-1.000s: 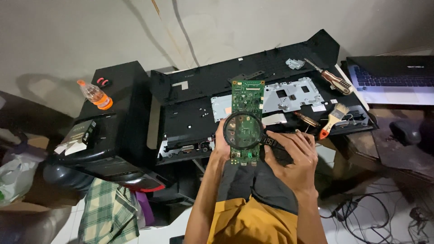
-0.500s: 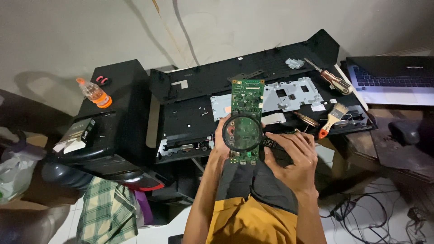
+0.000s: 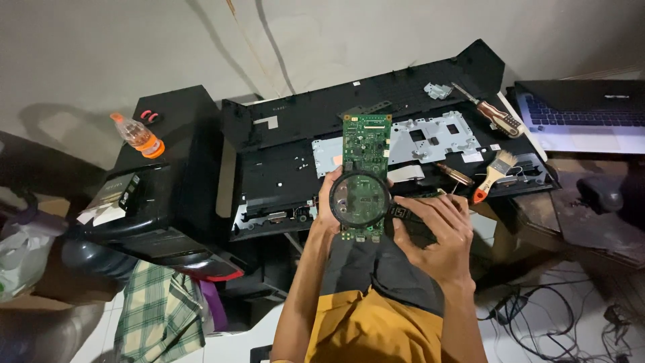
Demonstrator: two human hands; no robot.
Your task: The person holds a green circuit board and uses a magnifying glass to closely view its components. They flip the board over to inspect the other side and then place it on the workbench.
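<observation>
**Circuit Board Under Magnifier**

Over the person's lap, against the opened black casing (image 3: 376,144), a green circuit board (image 3: 365,144) stands upright, gripped at its lower left edge by the left hand (image 3: 327,202). Right hand (image 3: 430,232) clasps the handle of a round magnifying glass (image 3: 359,199) over the board's lower half. Screwdrivers and a brush (image 3: 492,175) lie nearby. Positions unchanged since a second ago.

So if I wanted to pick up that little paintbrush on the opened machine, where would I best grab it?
Probably by the orange handle of the paintbrush, coming from the lower right. The handle end points down-left, towards the near edge, bristles up-right, and a screwdriver lies close on its left.
</observation>
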